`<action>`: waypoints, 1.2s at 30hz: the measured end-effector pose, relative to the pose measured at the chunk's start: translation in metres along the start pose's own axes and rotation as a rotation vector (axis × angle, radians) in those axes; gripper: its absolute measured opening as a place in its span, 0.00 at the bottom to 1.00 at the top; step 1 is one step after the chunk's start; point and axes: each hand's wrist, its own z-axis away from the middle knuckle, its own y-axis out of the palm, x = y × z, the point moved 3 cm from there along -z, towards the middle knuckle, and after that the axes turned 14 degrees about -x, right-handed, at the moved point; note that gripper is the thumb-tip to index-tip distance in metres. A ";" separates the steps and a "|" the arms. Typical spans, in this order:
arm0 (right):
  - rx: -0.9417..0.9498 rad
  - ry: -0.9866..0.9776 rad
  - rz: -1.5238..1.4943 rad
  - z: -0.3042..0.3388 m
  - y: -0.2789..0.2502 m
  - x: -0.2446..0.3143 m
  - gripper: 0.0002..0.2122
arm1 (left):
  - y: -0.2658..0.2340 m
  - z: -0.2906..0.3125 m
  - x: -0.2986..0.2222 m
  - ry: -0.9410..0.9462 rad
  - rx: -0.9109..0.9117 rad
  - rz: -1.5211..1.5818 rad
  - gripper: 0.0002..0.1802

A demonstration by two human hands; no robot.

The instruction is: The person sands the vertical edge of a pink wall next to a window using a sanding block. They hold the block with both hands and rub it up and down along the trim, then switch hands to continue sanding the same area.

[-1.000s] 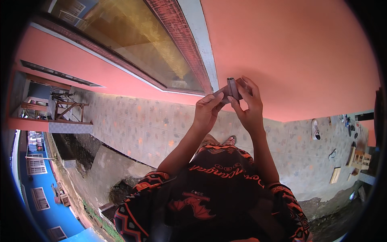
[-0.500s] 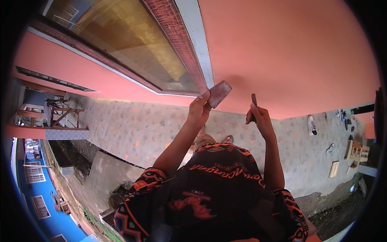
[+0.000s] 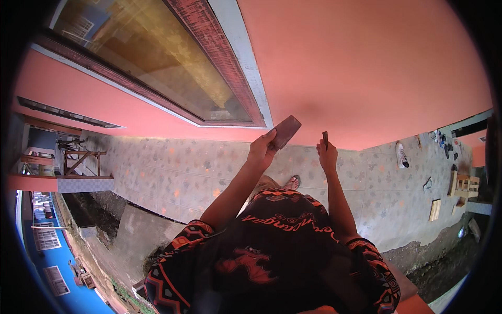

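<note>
Blue walls of a house (image 3: 70, 269) stand at the far left, with white-framed windows in them. Next comes a dark ditch (image 3: 97, 209) running along the outer edge of the floor (image 3: 151, 165), which is grey tile with orange and dark leaf-like marks. Above the ditch's far end is a wooden stand (image 3: 82, 163) with a slanting brace.

A window (image 3: 151, 63) in a worn reddish frame with a pale border takes up the upper left, set in the pink wall (image 3: 366, 73).

The left hand (image 3: 261, 150) is raised near the window's lower corner. Its thumb and fingers are closed on the lower end of a flat brown slab (image 3: 288, 132), which tilts up to the right in front of the wall.

Below, the black shirt (image 3: 261, 230) has orange patterns, and a foot (image 3: 293, 182) in a sandal shows beyond its hem.

The right hand (image 3: 328, 154) is well apart from the slab, fingers curled closed around a short dark stick (image 3: 325, 137) whose upper end points up.

Farther right lie a pale shoe (image 3: 401, 155), a loose sandal (image 3: 428, 183), a board (image 3: 434, 210) and some wooden pieces (image 3: 466, 186).
</note>
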 end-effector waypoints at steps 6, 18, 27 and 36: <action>0.637 0.065 -1.001 0.060 -0.080 0.122 0.25 | -0.019 -0.007 -0.007 -0.032 -0.022 0.079 0.24; 0.386 0.287 -0.801 0.055 -0.003 0.044 0.17 | 0.014 0.040 -0.006 0.022 0.115 0.061 0.25; 0.568 0.036 -0.591 0.061 -0.016 0.124 0.10 | 0.008 0.026 -0.017 0.452 -0.134 -0.618 0.32; 0.624 -0.330 -0.132 0.055 -0.025 0.162 0.10 | 0.013 0.051 -0.053 0.352 0.297 -0.969 0.12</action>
